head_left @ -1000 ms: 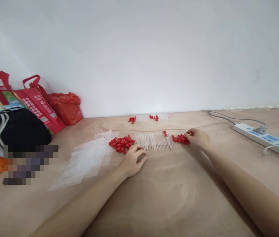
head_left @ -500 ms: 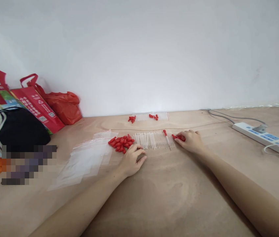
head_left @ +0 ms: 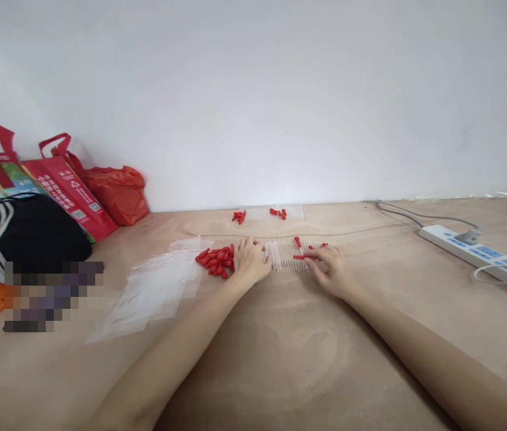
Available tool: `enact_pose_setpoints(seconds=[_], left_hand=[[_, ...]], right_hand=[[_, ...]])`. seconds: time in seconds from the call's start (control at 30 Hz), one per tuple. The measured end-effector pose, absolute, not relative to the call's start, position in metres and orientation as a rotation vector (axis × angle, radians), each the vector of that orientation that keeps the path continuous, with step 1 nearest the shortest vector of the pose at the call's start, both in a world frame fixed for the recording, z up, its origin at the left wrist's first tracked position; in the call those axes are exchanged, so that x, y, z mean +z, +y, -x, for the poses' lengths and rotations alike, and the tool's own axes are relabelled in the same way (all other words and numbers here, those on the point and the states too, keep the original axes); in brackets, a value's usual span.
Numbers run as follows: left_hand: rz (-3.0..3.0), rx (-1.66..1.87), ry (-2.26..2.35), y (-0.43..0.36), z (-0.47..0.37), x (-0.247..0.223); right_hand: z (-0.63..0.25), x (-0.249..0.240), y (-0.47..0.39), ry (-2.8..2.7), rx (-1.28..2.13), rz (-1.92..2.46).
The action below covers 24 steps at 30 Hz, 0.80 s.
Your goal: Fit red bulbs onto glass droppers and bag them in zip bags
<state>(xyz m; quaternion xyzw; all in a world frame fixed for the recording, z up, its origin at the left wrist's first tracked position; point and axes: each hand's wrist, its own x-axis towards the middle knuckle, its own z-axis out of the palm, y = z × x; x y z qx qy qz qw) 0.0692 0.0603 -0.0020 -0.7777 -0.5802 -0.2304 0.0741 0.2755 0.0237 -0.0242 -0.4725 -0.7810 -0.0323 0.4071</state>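
Namely: wooden bench; red tote, white lettering too small to read; left hand, over clear tubes, grip's hold indeterminable; right hand, grip pinching red bulb at tubes' right part, long axis crosswise, free end leftward.

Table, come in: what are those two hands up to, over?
Right hand pinching a red bulb. Left hand at left end of clear tube row. Bulb pile beside left hand; nothing visibly blocking either.

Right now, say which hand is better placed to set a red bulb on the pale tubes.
Probably the right hand: it holds a red bulb at the pale tubes; the left hand covers their left end.
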Motion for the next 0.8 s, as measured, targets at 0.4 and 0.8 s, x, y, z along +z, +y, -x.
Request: enact_pose_setpoints(seconds=[0.4,0.8], left_hand=[[2.179,-0.316,-1.965,0.080,-0.091,0.005],[2.275,-0.431,-1.860,0.070,-0.089,0.018]], right_hand=[[-0.251,-0.021,0.005,-2.347,-0.006,1.059],[-0.251,-0.026,0.011,-2.393,-0.039,0.965]])
